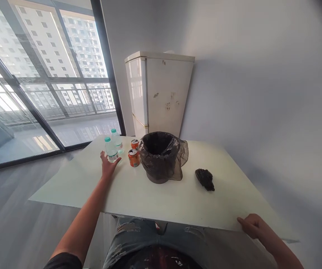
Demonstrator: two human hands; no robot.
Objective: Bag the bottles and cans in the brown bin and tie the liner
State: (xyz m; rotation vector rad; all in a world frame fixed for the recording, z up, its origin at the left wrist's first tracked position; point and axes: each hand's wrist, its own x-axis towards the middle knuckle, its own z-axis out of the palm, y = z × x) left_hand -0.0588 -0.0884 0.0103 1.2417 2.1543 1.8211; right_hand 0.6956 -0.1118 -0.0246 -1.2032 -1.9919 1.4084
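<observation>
clear bottles (112,149) at left, caps (107,139) green; orange cans (134,159); black bag (159,163), black bundle (205,179) to its right; pale green bench (138,200); far fridge (166,80) off-white with brown blotches (155,95).

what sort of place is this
Probably a room in a high-rise flat: a fridge against the wall, glass sliding doors onto a railed balcony, and apartment blocks outside.

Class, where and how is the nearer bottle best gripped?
Grip the nearer bottle round its upright body, below the green cap. Come from the near side, probably: the other bottle stands behind it and an orange can to its right.
</observation>
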